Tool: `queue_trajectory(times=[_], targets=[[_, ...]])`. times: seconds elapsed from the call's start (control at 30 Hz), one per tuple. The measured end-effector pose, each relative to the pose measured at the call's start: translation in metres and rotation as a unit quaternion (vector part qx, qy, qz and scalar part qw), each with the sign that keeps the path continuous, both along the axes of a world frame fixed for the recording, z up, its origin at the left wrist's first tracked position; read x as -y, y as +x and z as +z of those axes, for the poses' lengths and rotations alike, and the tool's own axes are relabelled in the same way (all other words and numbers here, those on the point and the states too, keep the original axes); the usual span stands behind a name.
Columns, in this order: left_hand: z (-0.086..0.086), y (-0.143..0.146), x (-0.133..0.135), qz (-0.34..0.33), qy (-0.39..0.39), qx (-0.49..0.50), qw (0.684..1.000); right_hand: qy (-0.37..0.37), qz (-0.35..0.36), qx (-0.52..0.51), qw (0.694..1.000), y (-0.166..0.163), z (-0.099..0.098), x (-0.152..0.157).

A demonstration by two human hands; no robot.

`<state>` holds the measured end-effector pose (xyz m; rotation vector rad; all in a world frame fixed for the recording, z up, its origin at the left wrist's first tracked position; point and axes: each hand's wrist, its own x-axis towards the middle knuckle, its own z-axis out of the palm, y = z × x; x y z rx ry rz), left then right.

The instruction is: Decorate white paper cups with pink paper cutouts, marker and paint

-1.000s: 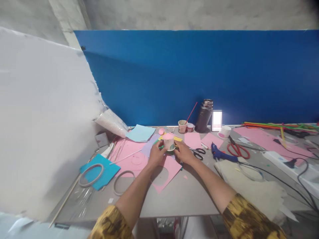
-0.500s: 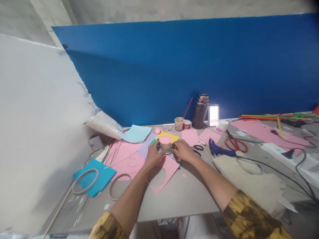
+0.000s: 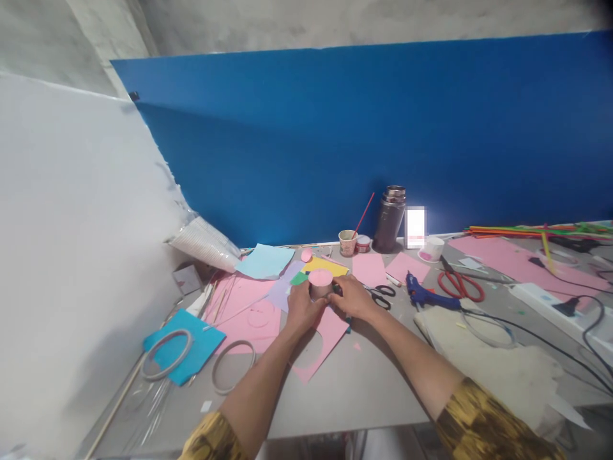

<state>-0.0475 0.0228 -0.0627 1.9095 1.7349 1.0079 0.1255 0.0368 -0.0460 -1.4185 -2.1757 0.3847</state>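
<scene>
Between my hands stands a small round piece, which looks like an upturned paper cup, with a pink disc covering its top. My left hand is closed round the cup's left side, its thumb at the front. My right hand grips the right side with thumb and fingertips. Just in front lies a pink sheet with a large round hole. Behind the cup are a yellow sheet and a lilac sheet. Black-handled scissors rest right of my right hand.
A blue glue gun, red-handled scissors and a white power strip with cables lie at right. A dark flask and a cup with a red stick stand behind. Grey rings and a blue sheet are at left.
The whole view has shifted slightly, with things appearing a little lower and to the right. Both hands stay on the cup, and my right fingers now sit closer round its front.
</scene>
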Motion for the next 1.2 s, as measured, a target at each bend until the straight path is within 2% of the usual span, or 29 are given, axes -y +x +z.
queue_trajectory(times=[0.17,0.23,0.3,0.4,0.53,0.63,0.83,1.2], targets=[[0.006,0.001,0.004,-0.002,-0.013,-0.042,0.999,-0.002,-0.030,-0.042,0.999,-0.007,-0.002,0.000],[0.010,-0.001,0.004,-0.035,-0.015,0.009,0.999,-0.002,-0.045,-0.051,0.998,-0.009,-0.005,-0.001],[0.015,-0.004,0.000,-0.055,-0.004,0.110,0.992,0.000,-0.049,-0.055,0.997,-0.012,-0.007,-0.002],[0.023,-0.008,-0.007,-0.039,0.032,0.208,0.977,0.005,-0.046,-0.058,0.997,-0.014,-0.008,-0.002],[0.029,-0.004,-0.018,-0.087,0.105,0.148,0.980,0.011,-0.042,-0.060,0.997,-0.014,-0.009,-0.002],[0.026,0.000,-0.021,-0.122,0.107,0.093,0.982,0.014,-0.043,-0.057,0.997,-0.013,-0.011,-0.003],[0.021,0.003,-0.019,-0.124,0.073,0.099,0.985,0.020,-0.050,-0.045,0.998,-0.014,-0.012,-0.004],[0.023,0.007,-0.014,-0.106,0.104,0.083,0.985,0.029,-0.047,-0.027,0.998,-0.014,-0.009,-0.002]])
